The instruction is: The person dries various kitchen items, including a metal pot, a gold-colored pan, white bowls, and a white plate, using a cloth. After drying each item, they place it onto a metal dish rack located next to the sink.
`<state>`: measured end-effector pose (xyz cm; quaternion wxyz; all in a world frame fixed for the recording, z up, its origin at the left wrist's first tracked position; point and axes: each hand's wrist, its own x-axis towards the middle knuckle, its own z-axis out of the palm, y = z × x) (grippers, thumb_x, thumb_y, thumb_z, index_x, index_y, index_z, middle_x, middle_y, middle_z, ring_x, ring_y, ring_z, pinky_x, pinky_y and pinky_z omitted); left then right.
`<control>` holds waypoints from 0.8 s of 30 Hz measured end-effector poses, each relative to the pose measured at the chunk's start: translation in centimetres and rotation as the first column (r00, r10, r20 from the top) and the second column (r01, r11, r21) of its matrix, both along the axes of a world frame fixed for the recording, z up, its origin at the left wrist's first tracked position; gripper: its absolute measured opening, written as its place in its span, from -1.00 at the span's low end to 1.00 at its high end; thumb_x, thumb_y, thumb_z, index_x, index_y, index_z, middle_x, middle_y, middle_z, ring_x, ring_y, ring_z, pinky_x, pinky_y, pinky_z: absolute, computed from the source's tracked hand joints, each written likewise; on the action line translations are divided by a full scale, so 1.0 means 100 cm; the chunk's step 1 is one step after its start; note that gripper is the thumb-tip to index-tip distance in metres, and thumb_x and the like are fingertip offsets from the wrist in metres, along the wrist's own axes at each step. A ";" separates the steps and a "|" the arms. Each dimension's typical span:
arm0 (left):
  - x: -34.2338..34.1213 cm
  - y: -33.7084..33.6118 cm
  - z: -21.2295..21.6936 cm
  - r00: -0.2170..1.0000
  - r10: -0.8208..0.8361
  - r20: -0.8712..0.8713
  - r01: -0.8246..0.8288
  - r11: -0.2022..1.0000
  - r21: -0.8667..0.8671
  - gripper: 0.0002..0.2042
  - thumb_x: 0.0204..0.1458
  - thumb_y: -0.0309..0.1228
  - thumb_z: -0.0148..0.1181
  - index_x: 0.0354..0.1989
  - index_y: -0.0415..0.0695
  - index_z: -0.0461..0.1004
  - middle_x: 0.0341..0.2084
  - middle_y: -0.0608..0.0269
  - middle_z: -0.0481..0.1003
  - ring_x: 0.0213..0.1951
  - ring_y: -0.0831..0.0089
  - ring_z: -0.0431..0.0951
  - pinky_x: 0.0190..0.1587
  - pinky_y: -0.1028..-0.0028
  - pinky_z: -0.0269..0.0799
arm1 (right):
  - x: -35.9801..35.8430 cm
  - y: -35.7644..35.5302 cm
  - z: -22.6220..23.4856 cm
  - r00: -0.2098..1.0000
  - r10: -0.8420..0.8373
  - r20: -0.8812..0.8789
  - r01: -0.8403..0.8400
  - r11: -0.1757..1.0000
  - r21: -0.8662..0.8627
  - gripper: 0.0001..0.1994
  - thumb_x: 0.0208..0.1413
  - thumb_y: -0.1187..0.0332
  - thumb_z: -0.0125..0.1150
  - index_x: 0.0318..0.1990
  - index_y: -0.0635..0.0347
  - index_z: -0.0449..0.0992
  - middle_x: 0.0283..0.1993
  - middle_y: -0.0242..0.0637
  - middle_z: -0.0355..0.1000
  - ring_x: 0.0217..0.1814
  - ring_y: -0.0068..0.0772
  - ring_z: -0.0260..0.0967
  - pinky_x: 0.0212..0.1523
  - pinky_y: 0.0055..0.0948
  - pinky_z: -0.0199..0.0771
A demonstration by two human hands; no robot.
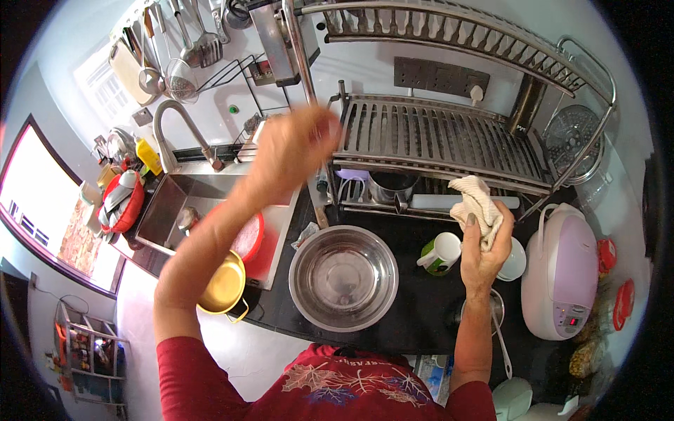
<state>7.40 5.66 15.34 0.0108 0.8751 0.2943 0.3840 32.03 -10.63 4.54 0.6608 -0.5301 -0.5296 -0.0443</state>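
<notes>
My right hand (489,256) is closed around a crumpled cream cloth (479,203), held up in front of the lower edge of a metal dish rack (428,137). My left hand (291,151) is raised beside the rack's left post. Motion smears its fingers, so I cannot tell whether it holds anything. Between my arms, a wide stainless steel basin (344,281) sits on the black counter. A white and green mug (442,254) stands just left of my right hand, and a white bowl (514,261) is partly hidden behind that hand.
The sink (165,210) on the left has a curved faucet (165,130). My left forearm partly covers a red basin (250,238) and a yellow pot (225,284). A rice cooker (562,274) stands at the right. Utensils (189,52) hang on the wall.
</notes>
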 end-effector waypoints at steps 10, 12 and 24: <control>-0.062 -0.040 -0.165 0.907 0.070 -0.416 -0.255 0.877 -0.408 -0.68 -0.08 -0.20 0.25 -0.33 -0.19 0.38 -0.54 -0.02 0.50 -0.40 0.00 0.53 -0.37 0.14 0.42 | -0.032 0.012 -0.041 0.991 0.134 0.015 -0.128 0.967 -0.222 -0.69 0.00 0.51 0.14 -0.07 0.37 0.35 -0.21 -0.13 0.42 -0.22 -0.35 0.42 -0.22 -0.43 0.43; -0.062 -0.042 -0.167 0.946 0.066 -0.318 -0.215 0.861 -0.461 -0.71 -0.05 -0.22 0.22 -0.38 -0.21 0.36 -0.57 -0.05 0.48 -0.41 -0.03 0.51 -0.39 0.13 0.40 | -0.038 0.011 -0.048 0.989 0.148 -0.011 -0.146 0.959 -0.245 -0.69 0.00 0.51 0.13 -0.07 0.37 0.35 -0.23 -0.13 0.41 -0.23 -0.35 0.41 -0.23 -0.43 0.42; -0.075 -0.069 -0.145 0.966 0.194 0.170 -0.016 0.703 -0.711 -0.78 0.08 -0.36 0.07 -0.33 -0.32 0.34 -0.55 -0.04 0.40 -0.43 0.22 0.46 -0.31 0.30 0.35 | -0.092 0.013 -0.046 0.930 0.087 0.357 -0.038 0.989 -0.141 -0.62 -0.07 0.57 0.16 -0.02 0.33 0.34 -0.07 -0.06 0.25 -0.07 -0.08 0.28 -0.08 -0.23 0.33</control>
